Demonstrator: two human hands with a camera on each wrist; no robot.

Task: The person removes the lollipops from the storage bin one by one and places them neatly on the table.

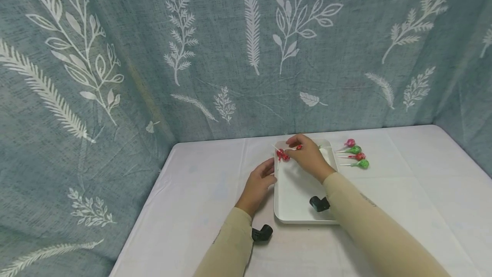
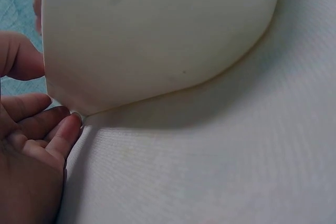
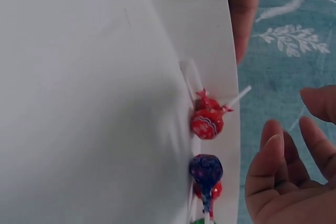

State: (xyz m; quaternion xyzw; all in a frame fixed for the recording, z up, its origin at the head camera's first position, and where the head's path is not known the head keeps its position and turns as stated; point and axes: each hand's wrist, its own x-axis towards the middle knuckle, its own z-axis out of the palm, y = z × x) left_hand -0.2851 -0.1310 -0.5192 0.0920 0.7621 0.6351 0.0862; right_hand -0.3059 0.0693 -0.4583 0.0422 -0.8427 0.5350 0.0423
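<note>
A: Layout?
B: The white surface point(image 1: 411, 217) carries a white tray point(image 1: 289, 198).
A: Grip condition?
B: The left hand point(image 1: 257, 186) touches the tray's left rim, fingers relaxed. The right hand point(image 1: 306, 157), fingers parted and empty, is at the tray's far end.
A: Contents?
B: Red lollipops point(image 3: 206, 124) and 1 dark-blue lollipop point(image 3: 206, 168); 4 other lollipops point(image 1: 363, 163) lie right of the tray.

1. One white tray point(image 1: 292, 202).
2. Beside it: two green lollipops point(image 1: 363, 163), one red lollipop point(image 1: 359, 156), one pink lollipop point(image 1: 349, 142).
3. Inside: at least three red lollipops point(image 3: 207, 125), one blue lollipop point(image 3: 206, 169), one partly hidden green lollipop point(image 3: 202, 222).
4. Two wrist cameras point(image 1: 262, 233).
</note>
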